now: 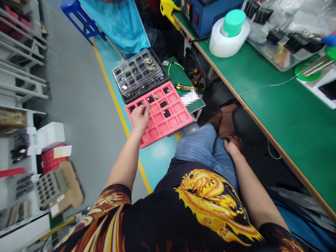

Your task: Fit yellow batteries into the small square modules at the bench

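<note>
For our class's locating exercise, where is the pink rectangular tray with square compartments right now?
In the head view, the pink tray lies slightly left of centre, beneath the left hand, with a black rectangular tray along its far edge.

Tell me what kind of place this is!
It looks like a workshop, maybe for small electronics: there's a long green workbench, a blue machine with a red switch, and a pink tray holding little black parts.

Green worktop (275, 105) has a brown edge; beyond that edge, grey floor (81, 87) carries a yellow line (115, 100) and blue stool (72, 7).
</note>
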A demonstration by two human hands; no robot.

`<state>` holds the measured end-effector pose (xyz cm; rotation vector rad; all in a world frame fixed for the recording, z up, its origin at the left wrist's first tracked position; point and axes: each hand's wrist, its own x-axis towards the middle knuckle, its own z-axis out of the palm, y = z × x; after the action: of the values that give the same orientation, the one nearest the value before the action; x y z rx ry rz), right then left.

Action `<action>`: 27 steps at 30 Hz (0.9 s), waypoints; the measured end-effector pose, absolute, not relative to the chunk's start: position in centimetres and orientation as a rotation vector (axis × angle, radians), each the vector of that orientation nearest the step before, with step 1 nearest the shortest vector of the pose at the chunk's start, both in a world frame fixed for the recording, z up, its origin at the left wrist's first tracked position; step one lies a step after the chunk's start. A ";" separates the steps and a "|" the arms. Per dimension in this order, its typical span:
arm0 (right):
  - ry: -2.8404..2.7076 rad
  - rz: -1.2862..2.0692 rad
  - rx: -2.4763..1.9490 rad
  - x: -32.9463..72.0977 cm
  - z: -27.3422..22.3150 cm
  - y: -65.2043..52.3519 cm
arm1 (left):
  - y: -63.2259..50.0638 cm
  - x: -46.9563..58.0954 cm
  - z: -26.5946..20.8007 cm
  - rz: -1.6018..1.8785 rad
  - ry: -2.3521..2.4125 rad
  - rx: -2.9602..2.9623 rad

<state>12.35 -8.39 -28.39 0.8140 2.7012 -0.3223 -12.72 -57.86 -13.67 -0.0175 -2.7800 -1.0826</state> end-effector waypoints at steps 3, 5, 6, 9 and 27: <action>2.721 -0.306 0.773 12.3 -29.0 -8.4 | -57.2 -13.3 -14.8 -0.707 -2.910 -0.304; 2.733 -0.316 0.778 12.4 -29.3 -8.3 | -57.0 -13.0 -15.5 -0.625 -2.982 -0.466; 2.731 -0.330 0.787 12.4 -29.5 -8.2 | -57.1 -12.8 -15.8 -0.636 -2.985 -0.509; 2.729 -0.364 0.812 12.7 -30.1 -7.7 | -58.6 -12.1 -16.0 -0.752 -2.873 -0.401; 2.745 -0.385 0.834 12.3 -31.1 -6.7 | -64.2 -16.9 -15.5 -0.662 -3.174 -0.120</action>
<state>12.29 -6.71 -31.06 0.8337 2.7452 -0.3846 -16.90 -64.20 -15.54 -0.1199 -3.1739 -0.6616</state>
